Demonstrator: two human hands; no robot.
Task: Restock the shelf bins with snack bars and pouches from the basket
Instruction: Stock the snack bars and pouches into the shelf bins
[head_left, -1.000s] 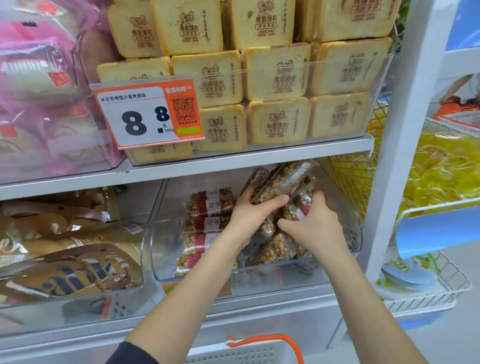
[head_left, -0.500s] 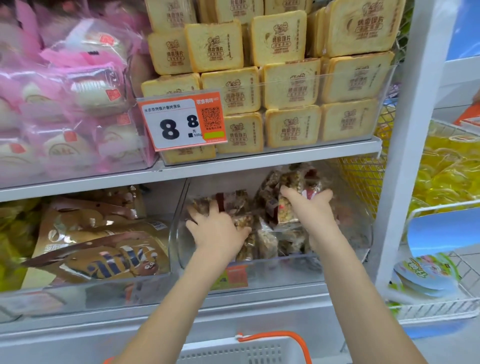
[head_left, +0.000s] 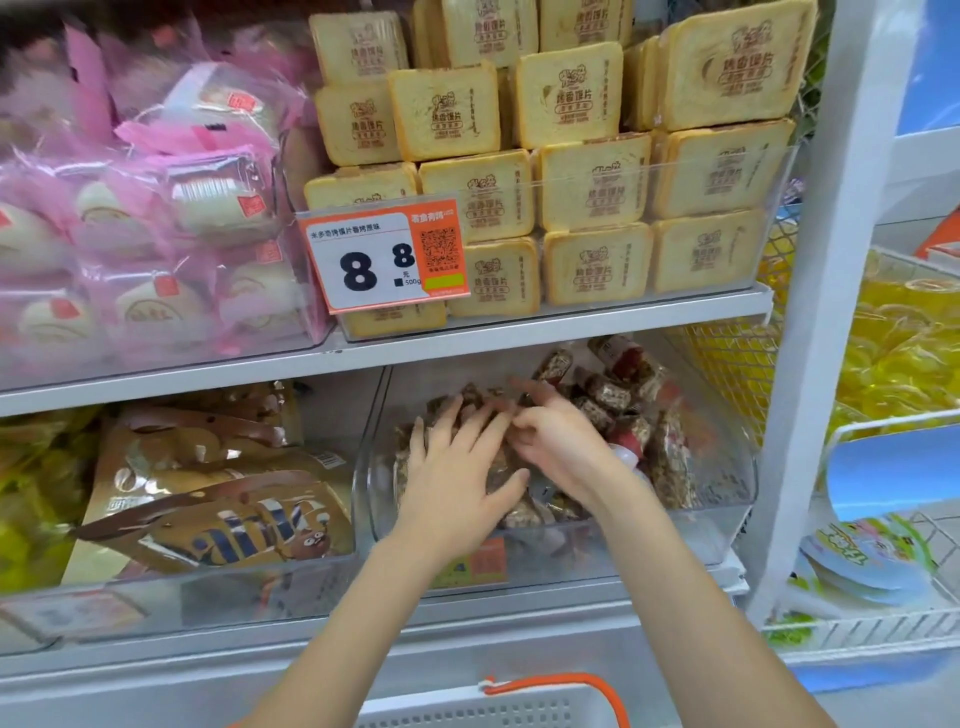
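A clear shelf bin (head_left: 727, 499) on the lower shelf holds several nut snack bars (head_left: 670, 457) in clear wrappers with red labels. Both my hands are inside it. My left hand (head_left: 457, 467) lies flat on the left pile of bars with its fingers spread. My right hand (head_left: 561, 452) rests just to its right and touches the left fingertips; its forefinger is straight and its other fingers are bent, with no bar seen gripped. The white basket (head_left: 467, 709) with an orange handle shows at the bottom edge, and its contents are hidden.
A neighbouring bin to the left holds brown pouches (head_left: 218, 514). The shelf above carries stacked toast-slice packs (head_left: 592, 187), an orange price tag (head_left: 384, 260) and pink wrapped buns (head_left: 156, 223). A white upright post (head_left: 810, 364) stands right of the bin, with yellow packs (head_left: 904, 338) in wire racks beyond.
My right hand has let go of the bars it held high in the bin and has moved down and left to meet the left hand. The left hand spread flatter on the pile.
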